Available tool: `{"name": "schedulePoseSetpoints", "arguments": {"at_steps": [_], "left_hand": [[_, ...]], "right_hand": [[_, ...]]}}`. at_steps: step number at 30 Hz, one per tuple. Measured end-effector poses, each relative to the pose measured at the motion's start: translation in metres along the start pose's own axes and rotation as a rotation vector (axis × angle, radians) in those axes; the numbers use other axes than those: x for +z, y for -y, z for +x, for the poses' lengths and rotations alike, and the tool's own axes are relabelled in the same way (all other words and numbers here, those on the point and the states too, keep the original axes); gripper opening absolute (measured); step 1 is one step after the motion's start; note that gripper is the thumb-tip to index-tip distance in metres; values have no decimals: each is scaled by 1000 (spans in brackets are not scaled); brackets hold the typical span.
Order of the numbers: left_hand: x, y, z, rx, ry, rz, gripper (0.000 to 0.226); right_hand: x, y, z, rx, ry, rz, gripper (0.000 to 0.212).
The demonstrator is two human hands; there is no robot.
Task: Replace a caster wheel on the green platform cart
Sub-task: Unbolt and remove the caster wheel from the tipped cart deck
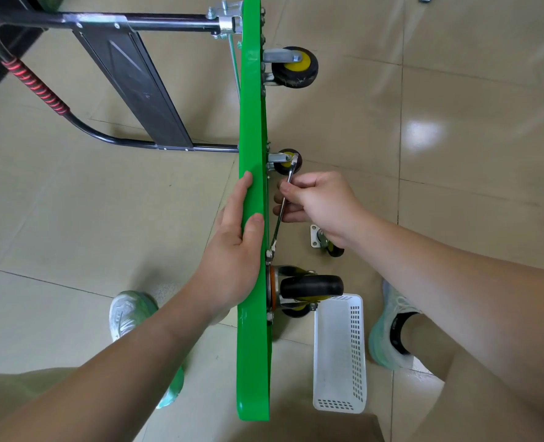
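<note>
Two hands work on the green platform cart (253, 122), which stands on its long edge on the tiled floor (455, 90), deck facing left and underside facing right. Its black tubular handle (38, 87) with a red-wrapped grip juts out to the left.

The left hand (232, 250) clasps the upper edge of the deck near its middle, thumb over the rim and fingers laid along the deck face. The right hand (321, 205) pinches the shaft of a silver combination wrench (277, 232). The wrench's lower end sits on a bolt (269, 253) at the underside, just above the mounted swivel caster (312, 285) with its black tread.

Farther along the underside are a second caster (285, 159), partly behind the wrench's upper end, and a third with a yellow hub (294, 67).

A loose caster (315, 237) lies on the floor under the right wrist. A white perforated plastic basket (358, 346) lies on the floor beside the cart, between the deck and the right shoe (391, 330). The left shoe (127, 314) stands on the deck side.
</note>
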State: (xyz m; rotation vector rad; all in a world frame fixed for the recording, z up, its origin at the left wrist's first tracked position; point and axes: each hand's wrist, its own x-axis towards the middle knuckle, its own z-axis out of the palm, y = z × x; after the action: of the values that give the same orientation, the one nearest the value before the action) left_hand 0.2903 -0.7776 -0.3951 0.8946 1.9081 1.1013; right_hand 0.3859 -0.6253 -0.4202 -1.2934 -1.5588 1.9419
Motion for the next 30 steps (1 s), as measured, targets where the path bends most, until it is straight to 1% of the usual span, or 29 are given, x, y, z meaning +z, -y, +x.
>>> {"name": "schedulePoseSetpoints", "arguments": {"at_steps": [2,5,7,10,12,19,25,27,30], "left_hand": [[0,0,0,-8,3,-4,56],[0,1,0,-15,6,-12,56],[0,2,1,-23,9,-11,56],[1,4,2,-22,9,-19,57],[0,4,2,-20,10,-28,57],[0,4,2,-14,9,-21,57],[0,4,1,14,-7,-24,56],[-1,3,0,24,-12,-38,56],[-1,2,-1,30,-9,-55,56]], "right_hand": [[1,-1,3,26,14,16,9],[5,-5,7,96,59,-2,25],[9,-8,9,129,73,-20,31],[12,-11,13,150,65,-11,34],[14,-10,13,146,71,-8,32],[13,-6,-3,32,50,-46,12],[17,-10,-19,-126,5,-124,19],[17,-12,-28,-164,-22,-116,24],[19,-14,-46,-217,-67,-72,25]]}}
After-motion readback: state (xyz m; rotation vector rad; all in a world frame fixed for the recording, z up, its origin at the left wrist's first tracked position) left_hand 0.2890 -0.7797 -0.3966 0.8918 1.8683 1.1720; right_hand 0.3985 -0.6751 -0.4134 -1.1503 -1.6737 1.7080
